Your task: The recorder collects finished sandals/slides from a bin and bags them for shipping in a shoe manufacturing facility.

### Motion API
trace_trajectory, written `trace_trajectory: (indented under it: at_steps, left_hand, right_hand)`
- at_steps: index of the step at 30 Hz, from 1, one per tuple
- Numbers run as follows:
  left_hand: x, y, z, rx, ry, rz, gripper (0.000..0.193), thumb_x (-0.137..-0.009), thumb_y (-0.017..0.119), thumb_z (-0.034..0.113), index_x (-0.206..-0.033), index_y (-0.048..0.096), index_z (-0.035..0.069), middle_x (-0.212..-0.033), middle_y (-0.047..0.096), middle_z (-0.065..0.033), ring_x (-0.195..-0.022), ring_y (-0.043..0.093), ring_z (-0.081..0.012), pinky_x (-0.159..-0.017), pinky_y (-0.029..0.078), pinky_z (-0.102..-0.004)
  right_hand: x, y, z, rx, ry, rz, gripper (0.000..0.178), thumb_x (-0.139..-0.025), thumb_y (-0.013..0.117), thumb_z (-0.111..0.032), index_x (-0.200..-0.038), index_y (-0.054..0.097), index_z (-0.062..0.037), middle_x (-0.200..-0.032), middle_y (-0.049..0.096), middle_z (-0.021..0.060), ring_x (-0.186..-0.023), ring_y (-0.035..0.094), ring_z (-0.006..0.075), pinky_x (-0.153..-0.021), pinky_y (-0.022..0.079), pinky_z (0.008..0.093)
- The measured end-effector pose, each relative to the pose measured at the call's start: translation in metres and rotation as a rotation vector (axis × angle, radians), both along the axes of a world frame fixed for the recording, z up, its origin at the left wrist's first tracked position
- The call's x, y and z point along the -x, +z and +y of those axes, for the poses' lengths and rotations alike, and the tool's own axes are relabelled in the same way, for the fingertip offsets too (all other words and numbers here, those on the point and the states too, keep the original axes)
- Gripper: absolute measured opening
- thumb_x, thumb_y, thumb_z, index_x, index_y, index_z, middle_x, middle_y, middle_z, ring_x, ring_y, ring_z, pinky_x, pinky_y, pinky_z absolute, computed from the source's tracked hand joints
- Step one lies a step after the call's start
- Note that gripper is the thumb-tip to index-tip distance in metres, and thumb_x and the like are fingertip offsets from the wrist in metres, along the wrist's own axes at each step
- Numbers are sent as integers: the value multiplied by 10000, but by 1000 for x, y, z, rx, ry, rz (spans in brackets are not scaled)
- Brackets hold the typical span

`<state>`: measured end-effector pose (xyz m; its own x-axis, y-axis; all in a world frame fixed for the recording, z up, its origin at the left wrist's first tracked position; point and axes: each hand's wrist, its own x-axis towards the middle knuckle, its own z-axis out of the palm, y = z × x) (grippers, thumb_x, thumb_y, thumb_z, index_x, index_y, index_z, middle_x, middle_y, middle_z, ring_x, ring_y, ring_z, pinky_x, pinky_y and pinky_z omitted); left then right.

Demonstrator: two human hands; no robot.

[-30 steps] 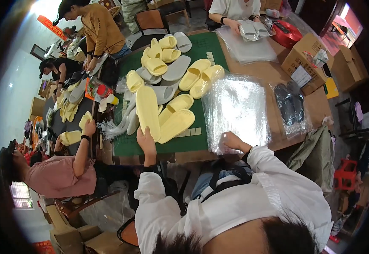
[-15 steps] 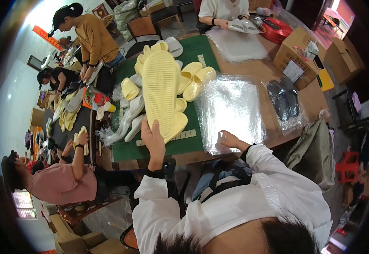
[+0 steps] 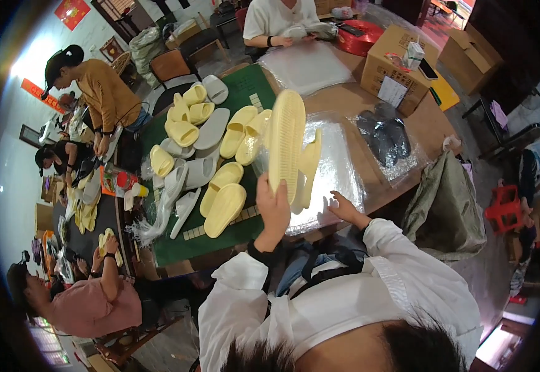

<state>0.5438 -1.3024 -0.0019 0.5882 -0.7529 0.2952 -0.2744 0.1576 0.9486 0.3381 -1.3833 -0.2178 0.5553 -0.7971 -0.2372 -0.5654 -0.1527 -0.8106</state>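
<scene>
Brown table (image 3: 343, 102) runs around the bags (image 3: 338, 155), with loose slippers (image 3: 225, 209) to their left. Over the bags' left side, the left hand (image 3: 273, 208) clamps a yellow pair (image 3: 286, 139) at one end; by the bags' near edge, the right hand (image 3: 346, 209) spreads its fingers, touching or not I can't tell. That one-ended grip could let a slipper slide, knocking the bags askew.

The held slipper (image 3: 286, 139) looks matt and ridged underneath, the plastic bags (image 3: 338, 167) glossy.
</scene>
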Motion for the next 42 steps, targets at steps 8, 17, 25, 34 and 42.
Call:
trace_trajectory:
  at_steps: [8, 17, 25, 34, 42]
  left_hand:
    - [77, -103, -32, -264, -192, -643, 377, -758, 559, 152, -1073, 447, -22, -1018, 492, -189, -896, 485, -365, -766, 412, -418]
    - [88, -140, -31, -232, -614, -912, 478, -739, 600, 204, -1098, 436, -66, -1088, 488, -191, -949, 490, -335, -803, 422, -392]
    - [51, -154, 0, -501, -895, -695, 281, -808, 509, 155, -1066, 527, 44, -1073, 516, -170, -934, 524, -327, -799, 428, -383]
    - [36, -111, -17, -272, -455, -265, 312, -835, 516, 57, -1145, 487, 50, -1064, 500, -130, -765, 556, -205, -665, 463, -282]
    - [-2, -47, -49, -127, -203, -64, 260, -851, 496, 55, -1111, 505, 37, -1046, 534, -83, -739, 552, -126, -678, 450, -253]
  right_hand:
    - [20, 43, -6, -362, -212, -543, 552, -911, 393, -402, -1294, 307, -15, -1222, 431, 142, -1151, 396, 228, -962, 306, 295]
    - [2, 45, -23, -470, -470, -613, 476, -826, 555, -136, -1221, 332, 9, -1137, 469, 138, -1040, 464, 222, -874, 381, 315]
    - [32, 22, -61, 135, -639, -128, 540, -759, 549, -87, -1247, 325, -27, -1201, 443, 247, -1089, 463, 364, -891, 384, 392]
    - [1, 19, -48, 131, -255, -199, 547, -757, 613, -171, -1235, 377, -44, -1172, 470, 159, -1050, 496, 290, -881, 399, 358]
    - [-87, 123, 26, -778, 695, -567, 625, -802, 623, -281, -1285, 345, 1, -1229, 460, 125, -1125, 423, 192, -960, 307, 304]
